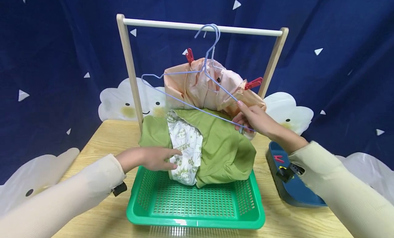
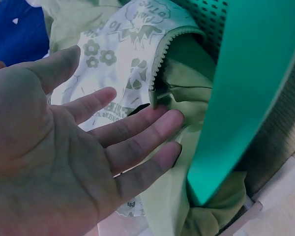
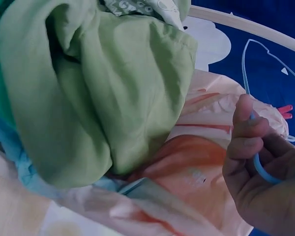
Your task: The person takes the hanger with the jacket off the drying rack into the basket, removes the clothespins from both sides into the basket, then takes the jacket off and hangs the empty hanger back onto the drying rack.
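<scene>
My right hand (image 1: 250, 118) grips one end of a blue wire hanger (image 1: 187, 102), whose hook is up by the white bar of the rack. In the right wrist view, fingers curl round the hanger's bent end. A green jacket (image 1: 224, 145) with a white printed lining (image 1: 184, 142) lies over the back of a green basket (image 1: 197, 222). My left hand (image 1: 157, 158) is beside the lining with fingers extended; the left wrist view shows the palm (image 2: 49, 152) turned up and the jacket's zipper edge (image 2: 160, 64) past the fingertips.
A small wooden rack (image 1: 129, 60) stands behind the basket. On it hangs a peach garment (image 1: 175, 82) with red clothespins (image 1: 253, 83). At the right, a blue tray (image 1: 300, 190) holds a red clothespin (image 1: 278, 159) and a small yellow item. Behind are cloud cutouts and a dark blue curtain.
</scene>
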Action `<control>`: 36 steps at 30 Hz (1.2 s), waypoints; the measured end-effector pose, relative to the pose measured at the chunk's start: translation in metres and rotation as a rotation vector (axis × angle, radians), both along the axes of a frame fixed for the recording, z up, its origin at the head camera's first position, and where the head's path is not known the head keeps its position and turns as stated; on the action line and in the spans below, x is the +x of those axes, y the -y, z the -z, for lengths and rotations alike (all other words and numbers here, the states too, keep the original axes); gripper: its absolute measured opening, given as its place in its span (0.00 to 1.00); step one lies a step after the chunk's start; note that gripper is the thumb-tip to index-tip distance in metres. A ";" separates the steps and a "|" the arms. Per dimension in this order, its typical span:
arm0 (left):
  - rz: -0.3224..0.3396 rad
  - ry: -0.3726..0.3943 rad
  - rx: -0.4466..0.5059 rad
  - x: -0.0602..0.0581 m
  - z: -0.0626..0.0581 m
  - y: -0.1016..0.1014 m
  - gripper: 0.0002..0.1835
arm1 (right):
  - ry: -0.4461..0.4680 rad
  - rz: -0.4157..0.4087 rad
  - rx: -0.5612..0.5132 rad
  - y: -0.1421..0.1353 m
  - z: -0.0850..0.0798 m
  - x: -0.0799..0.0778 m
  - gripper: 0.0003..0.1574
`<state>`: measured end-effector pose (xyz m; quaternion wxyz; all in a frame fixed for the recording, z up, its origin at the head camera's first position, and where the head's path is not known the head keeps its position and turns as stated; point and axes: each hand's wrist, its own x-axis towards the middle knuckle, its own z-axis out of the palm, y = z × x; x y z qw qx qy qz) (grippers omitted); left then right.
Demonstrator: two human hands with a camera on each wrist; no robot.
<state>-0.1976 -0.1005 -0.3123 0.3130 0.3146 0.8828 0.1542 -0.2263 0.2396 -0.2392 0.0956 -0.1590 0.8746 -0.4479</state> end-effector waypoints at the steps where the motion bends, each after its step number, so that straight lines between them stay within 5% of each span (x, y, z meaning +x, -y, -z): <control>1: 0.000 -0.003 0.003 0.001 0.000 0.001 0.32 | -0.003 0.003 0.002 0.003 -0.001 -0.001 0.49; 13: -0.006 -0.005 0.042 0.001 -0.002 0.004 0.31 | -0.075 0.018 0.008 0.035 -0.016 -0.023 0.47; 26: 0.008 -0.019 0.033 0.003 -0.004 0.000 0.31 | -0.028 0.135 0.059 0.063 -0.026 -0.038 0.52; 36: 0.009 -0.003 0.030 0.005 -0.005 -0.002 0.30 | -0.091 0.087 0.051 0.091 -0.031 -0.044 0.49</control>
